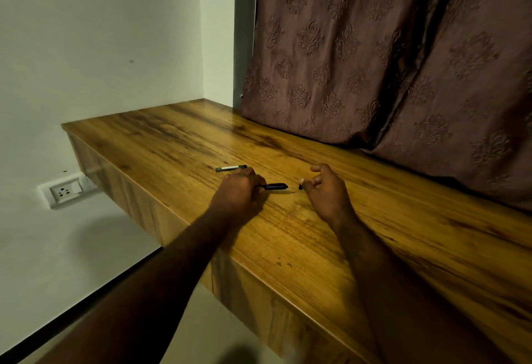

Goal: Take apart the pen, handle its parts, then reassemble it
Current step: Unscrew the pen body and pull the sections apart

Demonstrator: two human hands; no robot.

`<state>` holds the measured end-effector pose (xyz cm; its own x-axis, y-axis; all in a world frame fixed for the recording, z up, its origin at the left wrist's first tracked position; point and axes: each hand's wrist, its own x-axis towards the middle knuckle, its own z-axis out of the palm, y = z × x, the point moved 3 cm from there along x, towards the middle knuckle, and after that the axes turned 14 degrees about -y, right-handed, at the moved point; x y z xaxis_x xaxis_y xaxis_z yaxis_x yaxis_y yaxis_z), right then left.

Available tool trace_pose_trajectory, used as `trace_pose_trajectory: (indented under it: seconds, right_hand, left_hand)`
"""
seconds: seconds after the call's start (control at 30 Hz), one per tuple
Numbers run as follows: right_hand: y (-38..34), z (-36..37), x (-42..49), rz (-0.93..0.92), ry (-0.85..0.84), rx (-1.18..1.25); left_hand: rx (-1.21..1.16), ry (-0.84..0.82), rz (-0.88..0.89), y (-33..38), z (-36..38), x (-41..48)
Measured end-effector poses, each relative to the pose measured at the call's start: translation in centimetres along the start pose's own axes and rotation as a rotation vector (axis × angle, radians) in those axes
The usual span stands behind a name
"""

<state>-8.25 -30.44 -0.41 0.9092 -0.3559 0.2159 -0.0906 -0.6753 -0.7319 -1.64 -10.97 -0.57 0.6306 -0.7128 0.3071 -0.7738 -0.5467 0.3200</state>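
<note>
Left hand point(239, 189) is curled around the black pen section point(275, 186), grip pressed closed on it, its free end poking out low over the counter point(316, 248). Right hand point(326, 191) pinches a tiny dark piece point(300, 188) between thumb and fingertip, just off that section's free end and apart from it. A grey tube point(231, 168) lies loose just behind the section. Coming off or going on, I can't tell — either way, line the small piece straight with the section's axis, brace the left and never force it.
</note>
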Motion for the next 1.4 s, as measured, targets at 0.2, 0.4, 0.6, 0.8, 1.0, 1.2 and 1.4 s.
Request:
trace_pose_trajectory:
  seconds: [0.2, 0.4, 0.6, 0.8, 1.0, 1.2, 1.4]
  right_hand:
    - [0.3, -0.6, -1.6, -0.001, 0.034, 0.172]
    - [-0.2, 0.1, -2.8, -0.05, -0.164, 0.363]
    - [-0.6, 0.0, -3.1, -0.068, -0.221, 0.426]
    - [-0.9, 0.0, -3.1, -0.072, -0.221, 0.472]
    - [-1.0, 0.1, -3.1, -0.062, -0.232, 0.477]
    - [-0.9, 0.1, -3.0, -0.055, -0.245, 0.481]
    - [-0.6, 0.2, -2.8, -0.053, -0.261, 0.48]
  left_hand:
    - [-0.039, 0.077, 0.082, 0.5, -0.2, -0.2]
    - [-0.021, 0.054, 0.149, 0.8, -0.4, -0.3]
    - [-0.03, 0.06, 0.182, 0.9, -0.2, -0.3]
    - [-0.042, 0.041, 0.214, 0.8, 0.0, -0.3]
    - [-0.076, 0.059, 0.194, 1.4, -0.5, -0.6]
    - [-0.11, 0.09, 0.179, 1.4, -0.4, -0.7]
    - [-0.083, 0.057, 0.167, 1.2, -0.2, -0.3]
